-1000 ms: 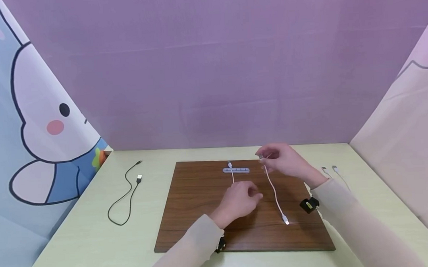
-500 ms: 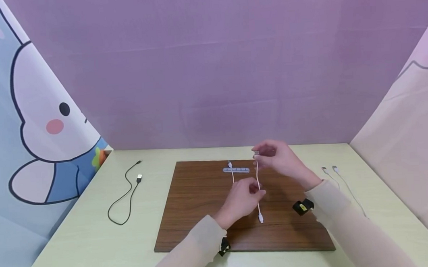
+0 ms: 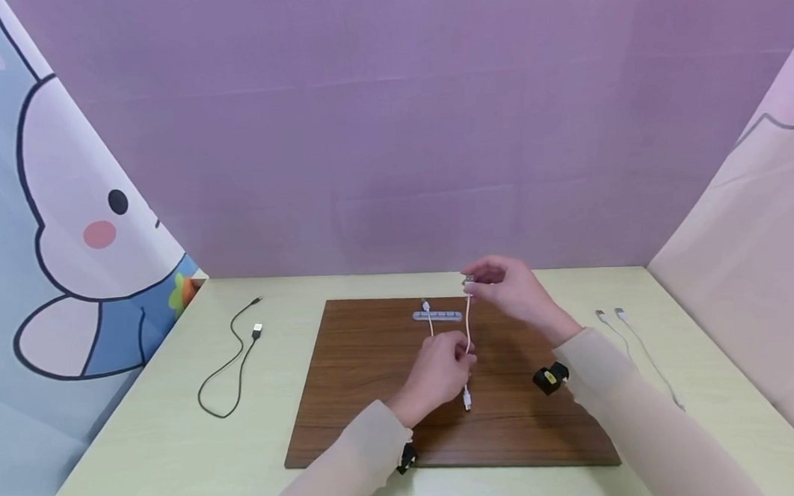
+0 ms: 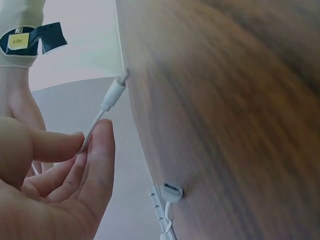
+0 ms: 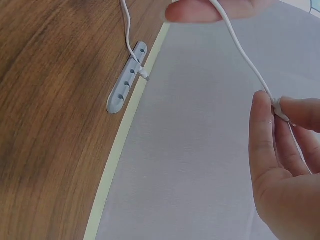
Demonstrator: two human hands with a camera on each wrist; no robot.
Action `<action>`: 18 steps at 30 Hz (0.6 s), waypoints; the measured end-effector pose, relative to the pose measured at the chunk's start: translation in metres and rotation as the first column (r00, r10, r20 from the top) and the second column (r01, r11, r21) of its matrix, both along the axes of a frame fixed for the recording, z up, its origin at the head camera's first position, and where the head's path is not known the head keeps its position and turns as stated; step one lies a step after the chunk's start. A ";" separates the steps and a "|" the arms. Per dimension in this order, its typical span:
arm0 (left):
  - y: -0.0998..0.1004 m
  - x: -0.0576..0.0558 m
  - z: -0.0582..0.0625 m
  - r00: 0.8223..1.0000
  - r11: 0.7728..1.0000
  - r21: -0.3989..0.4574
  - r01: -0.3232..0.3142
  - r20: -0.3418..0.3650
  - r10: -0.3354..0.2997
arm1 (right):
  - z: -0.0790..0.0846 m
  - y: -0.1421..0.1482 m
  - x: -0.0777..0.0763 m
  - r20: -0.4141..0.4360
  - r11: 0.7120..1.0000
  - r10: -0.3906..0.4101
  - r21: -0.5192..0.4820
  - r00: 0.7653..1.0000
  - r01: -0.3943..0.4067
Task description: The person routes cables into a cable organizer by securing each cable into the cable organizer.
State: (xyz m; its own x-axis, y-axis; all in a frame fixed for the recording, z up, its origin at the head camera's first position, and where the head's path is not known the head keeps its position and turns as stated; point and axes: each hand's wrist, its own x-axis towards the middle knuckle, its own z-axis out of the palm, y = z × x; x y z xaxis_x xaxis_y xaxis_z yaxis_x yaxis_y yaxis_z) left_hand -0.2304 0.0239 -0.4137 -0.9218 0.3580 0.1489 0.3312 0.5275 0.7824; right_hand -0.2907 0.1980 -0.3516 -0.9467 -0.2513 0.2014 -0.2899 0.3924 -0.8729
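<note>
Bench: pale yellow-green [image 3: 145,448], with a brown wood-grain board [image 3: 534,428] lying across its middle.
Room: a plain purple cloth [image 3: 391,136] closes the far side; a blue cloth [image 3: 92,211] with a white cartoon figure is at left, a pale pink cloth [image 3: 768,251] at right.
Black cable: loosely looped on the bench, left of the board [image 3: 242,350].
White pair: two cables [image 3: 654,364] right of the board; the right sleeve [image 3: 606,375] hides part of one.
Clip: a grey slotted bar [image 3: 448,316] near the board's far edge.
Clipped cable: white [image 3: 431,325], seated toward the clip's left end, plug past the far side; the left hand [image 3: 438,367] covers its nearer run.
Held cable: thin, white [image 3: 468,323], raised above the board, running between both hands, gently curved; its small plug points near.
Left hand: pinches the cable between thumb and fingers, just behind that small plug.
Right hand: farther off [image 3: 512,291], pinches the plug at the far end.
</note>
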 end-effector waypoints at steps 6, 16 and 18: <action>-0.006 0.002 0.001 0.998 1.000 -0.014 -0.018 0.052 0.019 | 0.001 -0.003 -0.006 0.018 0.999 -0.020 -0.031 1.000 0.021; -0.009 0.006 0.007 0.996 0.997 -0.069 -0.045 0.068 0.050 | 0.002 -0.009 -0.018 0.035 0.998 -0.056 -0.015 0.998 0.057; -0.010 0.007 0.007 0.996 0.997 -0.065 -0.045 0.075 0.050 | 0.001 -0.011 -0.020 0.031 0.998 -0.061 -0.010 0.998 0.062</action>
